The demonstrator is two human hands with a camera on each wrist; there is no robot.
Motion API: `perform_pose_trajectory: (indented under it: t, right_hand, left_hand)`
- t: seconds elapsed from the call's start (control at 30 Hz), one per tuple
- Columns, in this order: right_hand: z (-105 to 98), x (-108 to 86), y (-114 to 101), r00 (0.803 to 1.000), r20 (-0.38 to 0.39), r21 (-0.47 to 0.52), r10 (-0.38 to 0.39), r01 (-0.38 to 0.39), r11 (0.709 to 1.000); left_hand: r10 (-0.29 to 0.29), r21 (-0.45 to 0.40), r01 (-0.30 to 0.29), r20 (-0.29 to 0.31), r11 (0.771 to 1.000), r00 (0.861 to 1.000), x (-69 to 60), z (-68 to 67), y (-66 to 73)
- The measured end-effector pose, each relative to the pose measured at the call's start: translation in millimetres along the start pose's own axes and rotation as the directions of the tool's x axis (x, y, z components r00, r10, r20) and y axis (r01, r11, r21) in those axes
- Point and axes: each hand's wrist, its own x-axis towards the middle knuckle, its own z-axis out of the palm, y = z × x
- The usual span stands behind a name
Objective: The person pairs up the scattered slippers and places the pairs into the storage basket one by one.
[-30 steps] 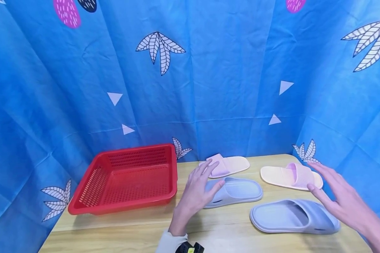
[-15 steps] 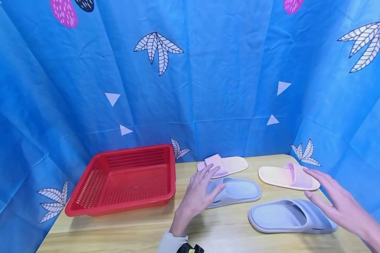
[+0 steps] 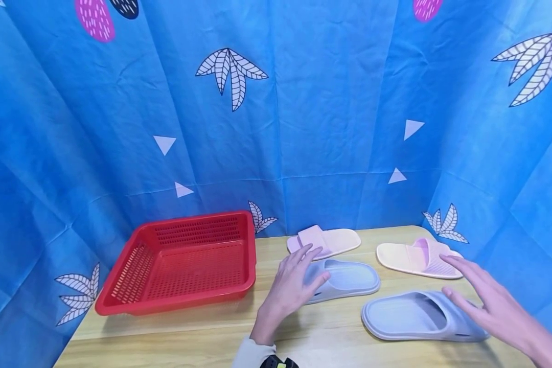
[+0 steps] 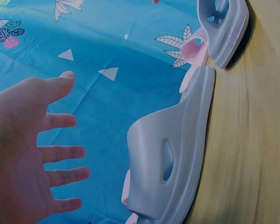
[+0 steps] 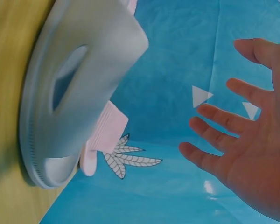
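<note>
In the head view my left hand [image 3: 289,286] hovers with spread fingers over the toe end of a grey-blue slipper [image 3: 351,277]; the left wrist view shows a gap between the hand [image 4: 25,149] and the slipper [image 4: 154,154]. My right hand [image 3: 499,306], fingers apart and holding nothing, hangs above the toe end of a second grey-blue slipper [image 3: 405,314]. In the right wrist view that slipper [image 5: 98,70] stands apart from the hand [image 5: 252,135]. Behind lie two pink slippers, one at the back middle [image 3: 342,240] and one at the right [image 3: 400,257].
A red perforated basket [image 3: 181,296] with nothing in it sits on the left of the wooden table [image 3: 179,342]. A blue patterned curtain [image 3: 326,112] surrounds the table's back and sides. A black device [image 3: 278,362] is on my left wrist.
The head view has shifted slightly. My right hand has moved a little left and down, while my left hand is nearly still, marginally lower. The slippers and basket stay in place.
</note>
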Motion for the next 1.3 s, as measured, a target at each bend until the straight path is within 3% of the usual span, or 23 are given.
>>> perform_pose_trajectory:
  t: [0.23, 0.47, 0.77, 0.87, 1.07, 1.3]
  right_hand:
    - [8, -2.4, 7, 1.000, 0.005, -0.022, -0.015, 0.015, 1.000]
    - [19, -16.1, 12, 1.000, 0.015, -0.038, 0.004, -0.003, 0.999]
    - [22, -14.3, 12, 0.997, 0.056, -0.034, -0.062, 0.064, 0.997]
    - [25, -16.7, 16, 0.995, 0.058, -0.050, -0.077, 0.080, 0.996]
    - [30, -19.0, 28, 0.983, 0.042, -0.063, -0.179, 0.181, 0.981]
    - [35, -24.0, 41, 0.973, 0.069, -0.048, -0.220, 0.224, 0.973]
  left_hand:
    - [0.001, -0.021, 0.000, 0.007, 1.000, 1.000, 0.1, 3.1, -1.8]
    - [-0.010, -0.025, 0.012, 0.076, 1.000, 0.997, -3.0, 9.6, -1.4]
    - [0.007, -0.010, -0.006, 0.102, 1.000, 0.995, -1.8, 14.6, -6.0]
    - [0.004, 0.007, -0.005, 0.113, 1.000, 0.994, -1.8, 17.9, -7.7]
    - [0.006, 0.028, -0.010, 0.130, 1.000, 0.991, -0.9, 24.0, -10.2]
    - [0.012, 0.068, -0.021, 0.127, 0.997, 0.992, -1.8, 31.2, -11.9]
